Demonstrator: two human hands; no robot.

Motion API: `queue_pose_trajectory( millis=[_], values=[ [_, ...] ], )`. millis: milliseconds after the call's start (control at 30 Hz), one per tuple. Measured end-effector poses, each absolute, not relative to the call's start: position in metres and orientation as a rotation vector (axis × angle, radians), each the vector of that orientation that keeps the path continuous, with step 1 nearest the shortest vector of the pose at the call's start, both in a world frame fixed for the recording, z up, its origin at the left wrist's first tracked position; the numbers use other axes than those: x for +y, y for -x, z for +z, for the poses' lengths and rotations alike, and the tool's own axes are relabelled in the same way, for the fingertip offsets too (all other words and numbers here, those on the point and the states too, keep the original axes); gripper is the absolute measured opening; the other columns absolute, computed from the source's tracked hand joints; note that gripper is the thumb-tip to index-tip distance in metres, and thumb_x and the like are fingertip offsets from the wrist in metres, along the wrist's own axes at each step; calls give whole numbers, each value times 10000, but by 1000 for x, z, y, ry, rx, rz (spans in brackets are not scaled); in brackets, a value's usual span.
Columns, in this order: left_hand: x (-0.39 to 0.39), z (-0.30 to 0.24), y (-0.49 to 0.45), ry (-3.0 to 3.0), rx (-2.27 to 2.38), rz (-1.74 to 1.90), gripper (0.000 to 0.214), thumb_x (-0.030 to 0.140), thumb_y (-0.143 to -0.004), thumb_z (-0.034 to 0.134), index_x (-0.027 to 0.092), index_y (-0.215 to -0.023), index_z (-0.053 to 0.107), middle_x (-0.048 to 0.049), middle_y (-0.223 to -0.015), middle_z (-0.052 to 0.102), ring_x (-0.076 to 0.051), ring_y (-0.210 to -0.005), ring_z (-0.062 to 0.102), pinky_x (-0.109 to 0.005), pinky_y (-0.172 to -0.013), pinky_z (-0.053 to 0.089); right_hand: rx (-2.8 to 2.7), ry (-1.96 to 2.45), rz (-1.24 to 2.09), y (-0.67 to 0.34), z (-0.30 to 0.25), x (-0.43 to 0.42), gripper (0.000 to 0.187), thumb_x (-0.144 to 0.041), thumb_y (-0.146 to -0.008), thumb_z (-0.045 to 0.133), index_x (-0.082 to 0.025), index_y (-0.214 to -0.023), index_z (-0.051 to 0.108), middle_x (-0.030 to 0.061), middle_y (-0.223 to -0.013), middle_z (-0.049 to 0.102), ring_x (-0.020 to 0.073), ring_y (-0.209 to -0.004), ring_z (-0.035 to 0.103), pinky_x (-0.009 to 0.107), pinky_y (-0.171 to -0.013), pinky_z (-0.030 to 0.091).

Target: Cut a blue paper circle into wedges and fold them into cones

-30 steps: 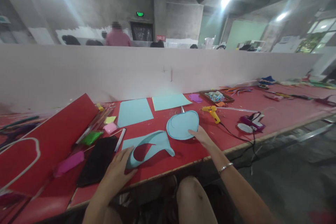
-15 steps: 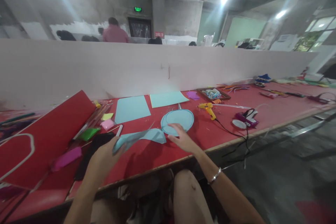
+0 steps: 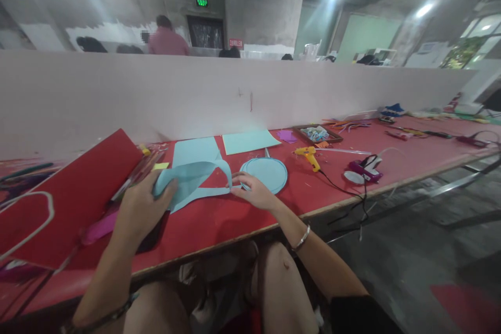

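Observation:
Both my hands hold up a light blue paper offcut (image 3: 191,180) with a large hole cut out of it, just above the red table (image 3: 219,224). My left hand (image 3: 143,206) is closed on its left end. My right hand (image 3: 250,192) pinches its right end. Just right of that hand a light blue paper disc (image 3: 266,173) lies flat on the table. Two more light blue sheets lie behind: a darker one (image 3: 193,148) and a paler one (image 3: 249,141).
A yellow glue gun (image 3: 309,156) with a black cord lies right of the disc, a purple tool (image 3: 362,169) beyond it. A red board (image 3: 74,193), a black pad and coloured scraps lie at left. A white partition (image 3: 235,94) backs the table; a person stands beyond.
My left hand lifted the blue offcut off the table and raised it. My right hand left the disc and took hold of the offcut's right end.

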State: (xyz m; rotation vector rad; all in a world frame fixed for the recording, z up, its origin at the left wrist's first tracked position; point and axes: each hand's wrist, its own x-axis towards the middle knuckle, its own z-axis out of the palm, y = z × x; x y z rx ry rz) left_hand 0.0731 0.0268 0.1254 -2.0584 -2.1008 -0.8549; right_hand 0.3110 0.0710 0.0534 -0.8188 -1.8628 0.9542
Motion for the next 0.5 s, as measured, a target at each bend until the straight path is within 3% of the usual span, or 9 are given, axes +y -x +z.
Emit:
queue_pose_trajectory(
  millis=[133,233,367,500],
  values=[
    [16,143,-75,1882,-2186,-479,455,467,-805,242,207,-1013,552,-74,-740,601,-285,-719,603,-366,-625,416,-1792,794,1037,-302,66,78,188,-294,-840,471,-168,-764,588,23,-816,600,135,-792,562,280,-778,436],
    [7,152,-71,1810,-1994,-327,506,444,-824,243,148,-1142,504,-131,-948,616,-338,-892,592,-456,-762,435,-1742,670,1107,-296,85,83,176,-282,-855,436,-176,-739,514,-10,-710,570,107,-684,545,250,-698,438],
    [18,145,-71,1930,-1734,-355,583,398,-806,395,60,-1280,383,-200,-1203,533,-352,-1112,490,-468,-924,379,-1797,587,1137,-277,107,100,123,-231,-856,421,-192,-746,459,-72,-549,436,80,-516,434,215,-558,385],
    [52,138,-84,2236,-1562,-652,569,416,-823,408,152,-1323,346,-149,-1334,458,-307,-1245,386,-454,-1008,298,-1996,530,1150,-259,120,118,84,-181,-818,465,-173,-744,503,-67,-565,431,75,-526,414,214,-550,360]
  ],
)
